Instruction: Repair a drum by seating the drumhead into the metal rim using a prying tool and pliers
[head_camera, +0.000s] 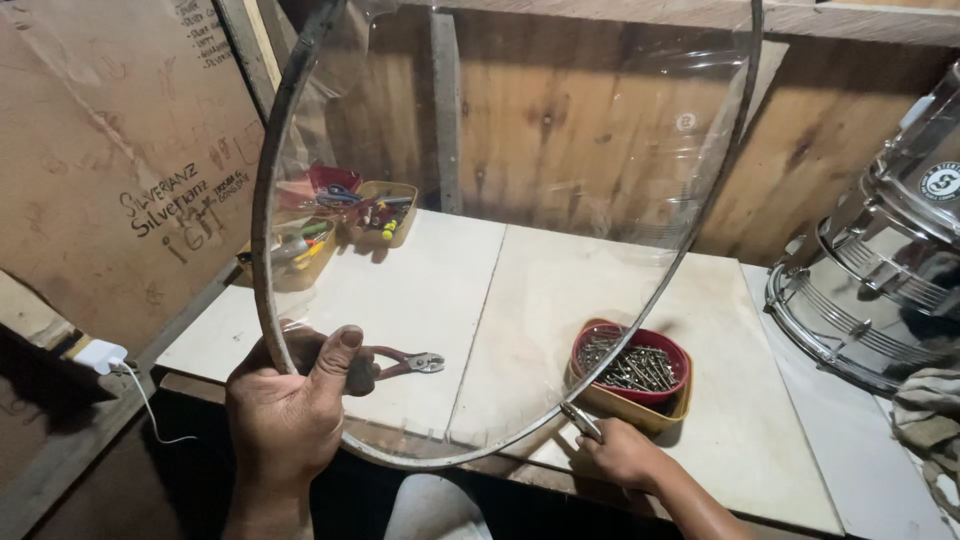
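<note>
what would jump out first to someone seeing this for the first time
A big clear drumhead in a metal hoop fills the middle, held upright over the workbench by the left hand. At its lower edge the right hand presses a small metal tool. A red bowl of screws sits just behind, shiny drums at far right.

A large brown cardboard sheet (110, 150) leans against the wall at the left, above the desk's (420, 290) left end, with dark handwriting scrawled across its middle and near its top edge. On the chrome drum (880, 270) at the right, 1 small round label (941, 182), dark with a pale ring, sits on the clear head. A small round white mark (685, 122) shows on the transparent drum skin (560, 150).
</note>
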